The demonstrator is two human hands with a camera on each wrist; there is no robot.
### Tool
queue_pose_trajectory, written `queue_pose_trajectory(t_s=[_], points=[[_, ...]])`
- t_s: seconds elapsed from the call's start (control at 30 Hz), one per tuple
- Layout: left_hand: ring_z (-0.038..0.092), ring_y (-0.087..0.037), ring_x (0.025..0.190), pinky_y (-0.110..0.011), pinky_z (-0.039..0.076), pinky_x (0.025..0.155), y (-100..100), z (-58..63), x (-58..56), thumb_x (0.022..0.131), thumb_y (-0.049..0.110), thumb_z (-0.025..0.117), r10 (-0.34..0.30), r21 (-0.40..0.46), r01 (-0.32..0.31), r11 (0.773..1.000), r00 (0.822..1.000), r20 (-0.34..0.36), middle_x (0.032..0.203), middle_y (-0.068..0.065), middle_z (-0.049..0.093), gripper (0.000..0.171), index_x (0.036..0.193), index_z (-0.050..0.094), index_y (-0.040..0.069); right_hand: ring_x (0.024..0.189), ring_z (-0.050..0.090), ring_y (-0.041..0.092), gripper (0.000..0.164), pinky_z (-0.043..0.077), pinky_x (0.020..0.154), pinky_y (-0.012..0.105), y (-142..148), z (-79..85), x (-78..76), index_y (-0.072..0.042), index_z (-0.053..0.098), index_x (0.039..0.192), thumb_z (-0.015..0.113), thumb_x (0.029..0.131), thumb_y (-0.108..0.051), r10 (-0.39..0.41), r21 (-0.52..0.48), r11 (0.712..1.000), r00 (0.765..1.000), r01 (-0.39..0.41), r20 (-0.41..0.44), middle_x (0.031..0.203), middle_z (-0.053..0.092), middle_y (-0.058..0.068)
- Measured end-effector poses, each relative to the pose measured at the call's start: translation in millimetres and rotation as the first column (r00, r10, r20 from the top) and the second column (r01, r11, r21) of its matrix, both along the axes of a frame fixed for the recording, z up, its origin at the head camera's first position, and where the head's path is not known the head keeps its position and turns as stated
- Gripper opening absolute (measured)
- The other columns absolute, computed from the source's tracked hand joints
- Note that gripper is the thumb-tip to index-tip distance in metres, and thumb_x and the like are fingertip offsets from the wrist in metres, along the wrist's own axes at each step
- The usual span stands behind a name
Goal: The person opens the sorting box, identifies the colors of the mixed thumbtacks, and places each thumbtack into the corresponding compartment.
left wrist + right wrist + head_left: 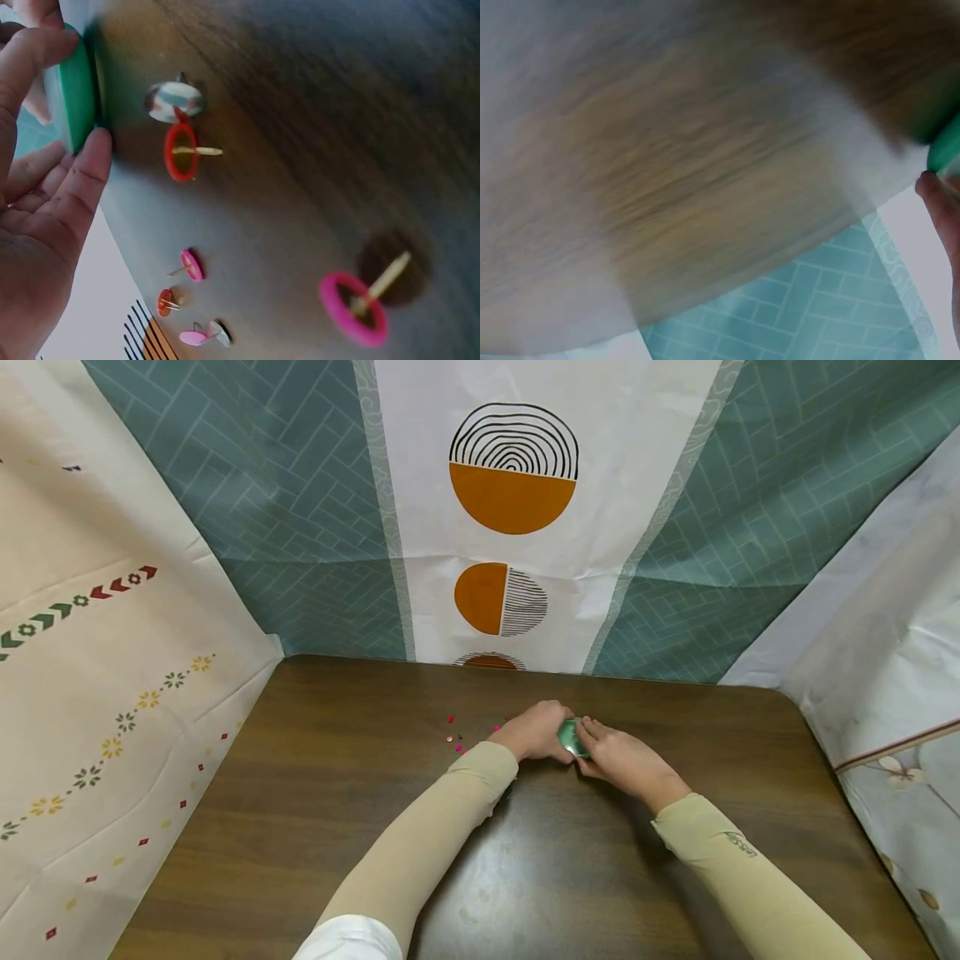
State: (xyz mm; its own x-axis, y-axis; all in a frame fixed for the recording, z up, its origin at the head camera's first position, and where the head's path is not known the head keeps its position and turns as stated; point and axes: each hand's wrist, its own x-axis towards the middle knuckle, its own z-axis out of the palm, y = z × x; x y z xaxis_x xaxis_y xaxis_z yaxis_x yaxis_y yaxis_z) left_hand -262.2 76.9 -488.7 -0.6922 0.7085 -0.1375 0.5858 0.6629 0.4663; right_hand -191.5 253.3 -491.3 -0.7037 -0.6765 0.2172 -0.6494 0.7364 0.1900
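Observation:
A small, round, flat green case (572, 737) is between my two hands near the back of the table. My left hand (536, 732) grips its left side, thumb toward me. From the other side my right hand (621, 762) holds it, fingertips over its top and thumb at the near edge. The left wrist view shows the green case (73, 97) on edge, close over the wood. Loose thumbtacks lie beside the left hand, among them a pink tack (354, 309), a red tack (181, 151) and a silver tack (175, 102).
The brown wooden table (337, 810) meets a teal and white patterned cloth (315, 527) at its back edge. Light cloths hang on the left and right. More tacks, such as a red one (451, 719), are scattered left of the left hand.

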Motion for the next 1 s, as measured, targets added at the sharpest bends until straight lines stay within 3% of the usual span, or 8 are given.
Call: queue_pose_trajectory(t_s=[0.1, 0.27, 0.43, 0.53, 0.63, 0.77, 0.9, 1.0], points=[[0.052, -0.008, 0.090, -0.017, 0.046, 0.073, -1, 2.6, -1.3, 0.071, 0.038, 0.078, 0.000, 0.008, 0.000, 1.000, 1.000, -0.010, 0.112, 0.000, 0.057, 0.061, 0.122, 0.058, 0.010, 0.107, 0.063, 0.030, 0.052, 0.054, 0.081, 0.035, 3, -0.9, -1.4, 0.007, 0.056, 0.121, 0.065, 0.086, -0.030, 0.038, 0.031, 0.999, 0.998, -0.036, -0.050, 0.117, 0.062, 0.023], [0.052, -0.007, 0.086, -0.015, 0.046, 0.069, -2, 4.6, -3.1, 0.071, 0.039, 0.077, -0.005, 0.026, 0.005, 1.000, 1.000, -0.010, 0.109, 0.002, 0.058, 0.059, 0.120, 0.059, 0.011, 0.105, 0.064, 0.029, 0.050, 0.054, 0.079, 0.034, 7, 4.2, -3.7, 0.006, 0.055, 0.125, 0.062, 0.088, -0.028, 0.039, 0.014, 0.999, 0.999, -0.039, -0.027, 0.120, 0.061, 0.022], [0.052, -0.007, 0.086, -0.016, 0.046, 0.070, -1, 7.0, -1.3, 0.072, 0.042, 0.076, 0.009, 0.011, -0.009, 1.000, 1.000, -0.016, 0.112, 0.000, 0.058, 0.062, 0.123, 0.058, 0.011, 0.110, 0.061, 0.030, 0.051, 0.053, 0.083, 0.037, 8, 9.6, -2.2, 0.002, 0.051, 0.131, 0.056, 0.093, -0.031, -0.024, -0.083, 0.996, 0.994, 0.033, 0.105, 0.128, 0.056, 0.021], [0.052, -0.008, 0.089, -0.019, 0.047, 0.073, 0, 8.4, 0.5, 0.070, 0.044, 0.077, 0.036, 0.006, -0.036, 0.999, 0.999, -0.002, 0.116, -0.001, 0.057, 0.067, 0.124, 0.057, 0.010, 0.118, 0.056, 0.032, 0.051, 0.050, 0.090, 0.042, 9, 11.9, 0.9, -0.002, 0.047, 0.135, 0.053, 0.095, -0.033, -0.076, -0.183, 0.975, 0.965, 0.124, 0.251, 0.134, 0.052, 0.019], [0.054, -0.009, 0.091, -0.020, 0.048, 0.076, 1, 9.6, 1.9, 0.067, 0.045, 0.080, 0.063, 0.009, -0.063, 0.998, 0.998, 0.022, 0.116, -0.002, 0.058, 0.070, 0.122, 0.057, 0.010, 0.122, 0.053, 0.029, 0.052, 0.048, 0.093, 0.044, 8, 13.9, 1.2, -0.005, 0.046, 0.137, 0.049, 0.096, -0.037, -0.124, -0.304, 0.916, 0.906, 0.261, 0.405, 0.138, 0.050, 0.015], [0.056, -0.009, 0.088, -0.021, 0.048, 0.075, 1, 9.4, 3.8, 0.061, 0.044, 0.085, 0.117, 0.019, -0.118, 0.993, 0.991, 0.072, 0.111, -0.001, 0.062, 0.073, 0.119, 0.059, 0.008, 0.110, 0.060, 0.021, 0.053, 0.051, 0.086, 0.040, 6, 15.4, -4.4, -0.009, 0.050, 0.135, 0.045, 0.095, -0.045, -0.136, -0.439, 0.792, 0.824, 0.424, 0.549, 0.133, 0.056, 0.010], [0.057, -0.008, 0.081, -0.020, 0.048, 0.071, 0, 7.7, 8.2, 0.056, 0.040, 0.088, 0.185, 0.052, -0.192, 0.980, 0.976, 0.119, 0.104, 0.001, 0.065, 0.070, 0.113, 0.063, 0.007, 0.105, 0.062, 0.018, 0.052, 0.050, 0.082, 0.037, 5, 14.6, -12.1, -0.013, 0.058, 0.127, 0.044, 0.094, -0.050, -0.137, -0.493, 0.702, 0.777, 0.514, 0.615, 0.123, 0.063, 0.006], [0.057, -0.007, 0.076, -0.020, 0.048, 0.067, 0, 7.0, 12.7, 0.054, 0.036, 0.090, 0.241, 0.082, -0.255, 0.963, 0.959, 0.152, 0.094, 0.002, 0.067, 0.062, 0.104, 0.067, 0.007, 0.110, 0.061, 0.019, 0.050, 0.050, 0.086, 0.041, 3, 14.0, -16.5, -0.015, 0.062, 0.122, 0.046, 0.093, -0.052, -0.138, -0.516, 0.654, 0.758, 0.553, 0.638, 0.118, 0.066, 0.002]])
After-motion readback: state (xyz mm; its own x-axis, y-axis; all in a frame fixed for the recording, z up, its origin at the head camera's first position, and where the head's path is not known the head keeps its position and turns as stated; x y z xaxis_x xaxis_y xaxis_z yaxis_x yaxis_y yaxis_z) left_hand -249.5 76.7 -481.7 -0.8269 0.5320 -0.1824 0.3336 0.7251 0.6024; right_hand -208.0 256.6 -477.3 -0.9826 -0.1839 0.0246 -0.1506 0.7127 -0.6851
